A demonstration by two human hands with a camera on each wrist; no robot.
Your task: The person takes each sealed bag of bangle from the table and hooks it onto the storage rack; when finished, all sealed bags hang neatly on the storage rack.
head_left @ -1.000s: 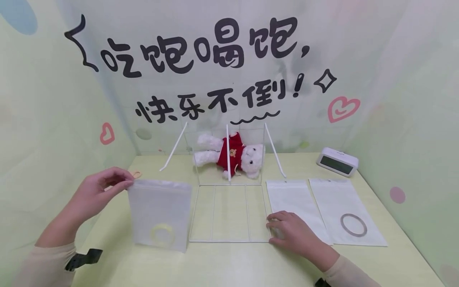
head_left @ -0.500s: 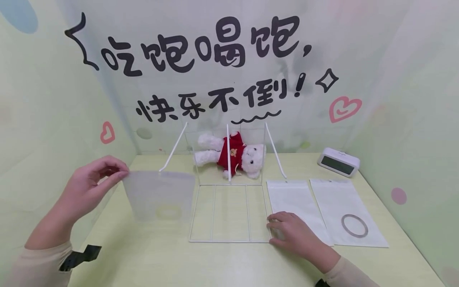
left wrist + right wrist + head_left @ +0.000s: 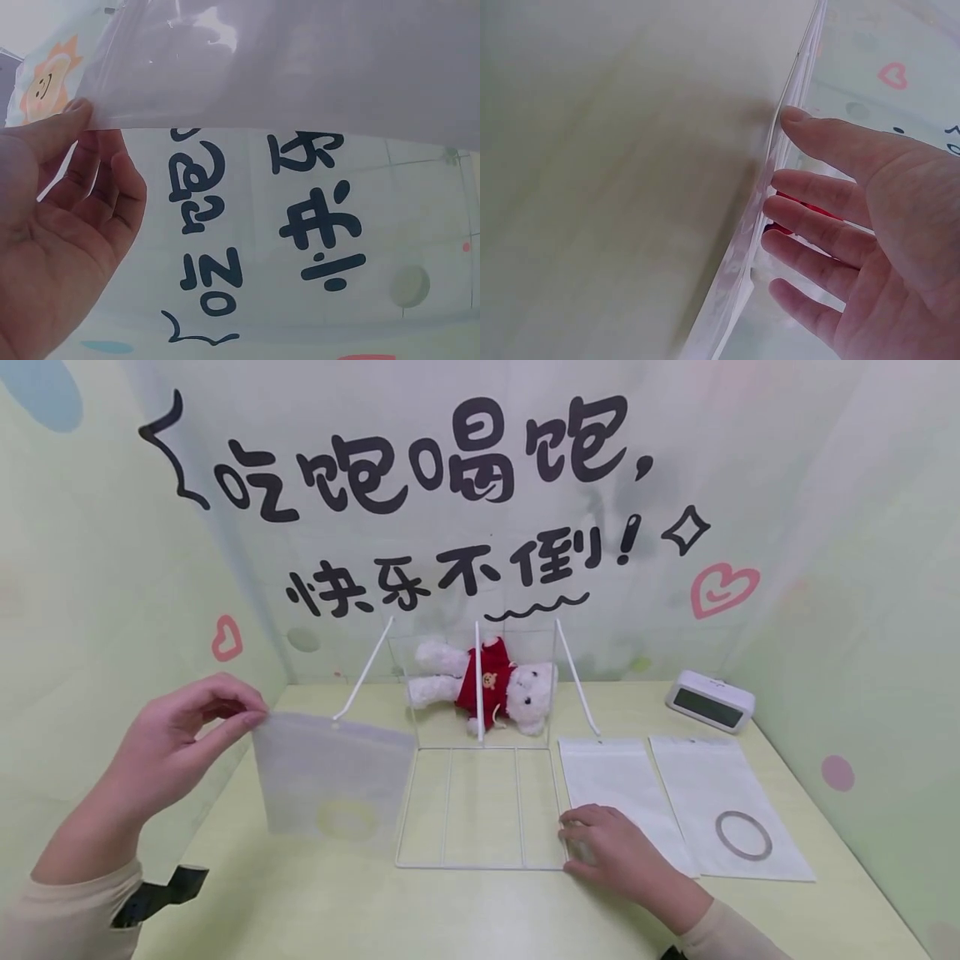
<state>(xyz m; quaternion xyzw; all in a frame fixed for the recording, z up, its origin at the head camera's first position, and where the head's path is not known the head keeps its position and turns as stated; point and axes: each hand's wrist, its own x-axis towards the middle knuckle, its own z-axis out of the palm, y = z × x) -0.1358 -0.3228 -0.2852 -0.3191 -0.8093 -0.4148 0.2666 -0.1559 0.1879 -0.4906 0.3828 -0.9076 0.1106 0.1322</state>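
Observation:
The left hand (image 3: 176,743) pinches the upper left corner of a translucent pouch (image 3: 330,768) between thumb and fingers; a pale yellow ring (image 3: 347,818) shows through it. The pouch's top edge is at the lower end of the rack's left hook arm (image 3: 363,668); whether it hangs there cannot be told. In the left wrist view the pouch (image 3: 285,67) stretches away from the pinching hand (image 3: 75,202). The right hand (image 3: 618,860) rests at the right edge of the white wire rack (image 3: 480,866), fingers extended, as the right wrist view also shows the hand (image 3: 855,225).
Two white pouches (image 3: 611,777) lie right of the rack, the outer one (image 3: 701,777) with a grey ring (image 3: 742,836) on or in it. A plush bear in red (image 3: 491,685) lies behind the rack. A white digital clock (image 3: 709,700) stands at the back right.
The left hand has risen and moved left, lifting the pouch from beside the rack up to the left hook arm's end. The pouch now tilts down to the right. The right hand has stayed put.

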